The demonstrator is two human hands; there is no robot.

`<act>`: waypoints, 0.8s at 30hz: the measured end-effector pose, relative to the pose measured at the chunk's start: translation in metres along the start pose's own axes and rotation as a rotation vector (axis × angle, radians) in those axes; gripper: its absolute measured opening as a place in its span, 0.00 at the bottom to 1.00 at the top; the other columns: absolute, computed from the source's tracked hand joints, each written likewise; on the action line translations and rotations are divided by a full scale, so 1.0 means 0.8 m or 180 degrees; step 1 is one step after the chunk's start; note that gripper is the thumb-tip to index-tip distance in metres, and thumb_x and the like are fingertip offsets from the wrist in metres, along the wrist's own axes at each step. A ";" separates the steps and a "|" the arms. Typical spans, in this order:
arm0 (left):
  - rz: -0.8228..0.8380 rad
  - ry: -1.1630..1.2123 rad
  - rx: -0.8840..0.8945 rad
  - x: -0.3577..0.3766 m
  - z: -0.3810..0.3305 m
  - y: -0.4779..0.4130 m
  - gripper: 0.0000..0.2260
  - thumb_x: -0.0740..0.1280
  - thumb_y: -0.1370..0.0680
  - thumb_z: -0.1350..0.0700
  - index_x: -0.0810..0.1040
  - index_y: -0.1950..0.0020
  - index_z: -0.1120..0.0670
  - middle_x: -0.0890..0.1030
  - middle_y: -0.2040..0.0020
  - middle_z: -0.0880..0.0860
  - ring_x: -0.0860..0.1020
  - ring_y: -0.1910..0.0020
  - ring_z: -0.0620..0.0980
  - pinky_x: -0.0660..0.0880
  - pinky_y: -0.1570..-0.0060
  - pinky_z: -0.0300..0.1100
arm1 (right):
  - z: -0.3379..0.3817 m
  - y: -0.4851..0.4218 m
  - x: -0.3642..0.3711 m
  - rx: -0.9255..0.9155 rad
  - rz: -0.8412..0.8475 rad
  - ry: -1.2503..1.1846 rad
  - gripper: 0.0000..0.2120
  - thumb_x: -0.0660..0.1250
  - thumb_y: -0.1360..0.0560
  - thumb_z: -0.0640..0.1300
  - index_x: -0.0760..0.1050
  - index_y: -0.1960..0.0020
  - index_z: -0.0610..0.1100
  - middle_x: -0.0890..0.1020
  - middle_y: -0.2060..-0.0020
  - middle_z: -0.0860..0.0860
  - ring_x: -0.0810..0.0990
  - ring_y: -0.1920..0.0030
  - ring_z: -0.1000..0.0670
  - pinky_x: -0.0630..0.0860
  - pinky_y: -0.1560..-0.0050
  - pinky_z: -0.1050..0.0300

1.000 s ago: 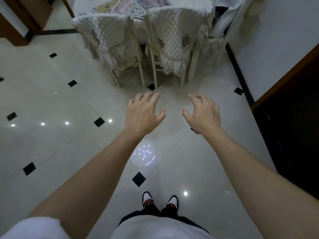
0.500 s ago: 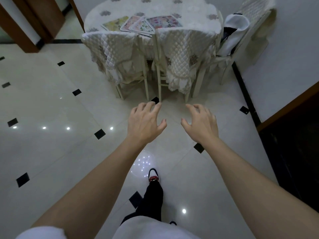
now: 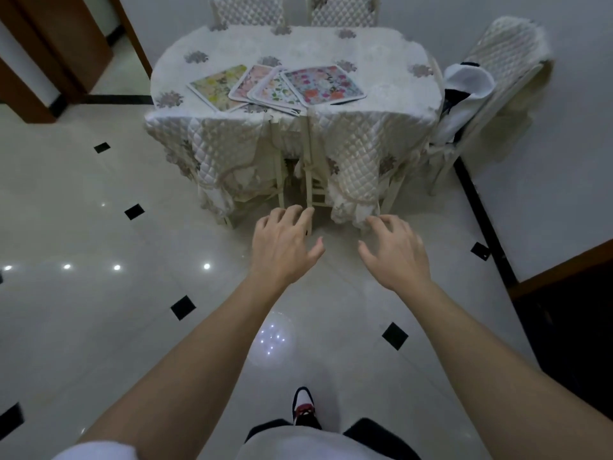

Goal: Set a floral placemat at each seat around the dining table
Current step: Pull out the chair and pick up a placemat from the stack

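Note:
Several floral placemats (image 3: 277,86) lie fanned and overlapping on the near half of the dining table (image 3: 381,54), which wears a white quilted cloth. The yellow-green one is leftmost, the red and blue one (image 3: 323,84) rightmost and on top. My left hand (image 3: 282,245) and my right hand (image 3: 394,252) hover in front of me over the floor, fingers spread, holding nothing. Both are well short of the table, level with the legs of the two near chairs.
Two quilt-covered chairs (image 3: 229,154) (image 3: 356,154) are pushed in on the near side. Two more chair backs (image 3: 248,8) show beyond the table. A chair with a white garment (image 3: 464,94) stands at the right end by the wall. Glossy tiled floor (image 3: 99,310) stretches to the left.
I have walked toward the table, which now fills more of the view with its far side showing. Both hands stay empty and spread in front of me.

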State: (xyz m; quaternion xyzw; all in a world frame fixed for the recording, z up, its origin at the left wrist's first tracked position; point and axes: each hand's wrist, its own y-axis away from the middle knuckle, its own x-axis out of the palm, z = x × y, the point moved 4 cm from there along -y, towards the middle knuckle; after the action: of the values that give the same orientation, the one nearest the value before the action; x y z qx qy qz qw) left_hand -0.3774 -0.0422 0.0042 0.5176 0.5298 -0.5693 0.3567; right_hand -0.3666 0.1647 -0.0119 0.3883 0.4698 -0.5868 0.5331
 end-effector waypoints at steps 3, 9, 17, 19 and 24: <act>0.0054 0.0020 0.0073 0.009 0.004 -0.045 0.27 0.56 0.24 0.37 0.68 0.28 0.48 0.75 0.33 0.50 0.72 0.36 0.53 0.72 0.41 0.52 | -0.004 -0.041 0.005 0.0057 0.0031 0.0006 0.23 0.63 0.25 0.56 0.71 0.32 0.49 0.75 0.37 0.47 0.71 0.35 0.45 0.70 0.37 0.45; 0.0032 0.0044 0.0120 0.040 0.004 -0.138 0.27 0.57 0.25 0.38 0.70 0.29 0.48 0.76 0.34 0.49 0.73 0.38 0.53 0.72 0.43 0.51 | -0.027 -0.128 0.014 0.0132 -0.0019 -0.0064 0.20 0.65 0.26 0.54 0.73 0.36 0.48 0.76 0.39 0.46 0.72 0.36 0.44 0.70 0.41 0.45; 0.0008 -0.0070 0.0080 0.076 -0.010 -0.290 0.26 0.58 0.25 0.38 0.70 0.29 0.48 0.75 0.34 0.48 0.72 0.36 0.53 0.72 0.42 0.51 | -0.082 -0.293 0.022 0.0039 -0.0172 -0.0159 0.23 0.65 0.27 0.54 0.73 0.33 0.49 0.76 0.39 0.47 0.73 0.36 0.44 0.70 0.38 0.45; 0.0051 -0.0108 0.0014 0.083 -0.016 -0.335 0.26 0.57 0.25 0.38 0.69 0.29 0.47 0.75 0.34 0.48 0.72 0.37 0.53 0.72 0.43 0.51 | -0.098 -0.341 0.019 0.0006 -0.0195 -0.0227 0.23 0.65 0.28 0.54 0.74 0.34 0.49 0.77 0.40 0.47 0.73 0.37 0.44 0.70 0.39 0.45; 0.0078 -0.0261 -0.0162 0.094 -0.030 -0.435 0.27 0.56 0.25 0.37 0.69 0.30 0.48 0.76 0.34 0.50 0.73 0.37 0.54 0.72 0.43 0.51 | -0.137 -0.453 0.003 -0.0177 -0.0118 -0.0263 0.23 0.63 0.26 0.55 0.72 0.33 0.48 0.76 0.39 0.46 0.73 0.37 0.44 0.70 0.37 0.45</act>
State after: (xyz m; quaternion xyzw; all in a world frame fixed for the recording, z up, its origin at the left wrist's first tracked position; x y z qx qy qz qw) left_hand -0.7205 0.0560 0.0153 0.4911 0.5226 -0.5720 0.3981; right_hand -0.7306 0.2667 0.0072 0.3400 0.4706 -0.5988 0.5517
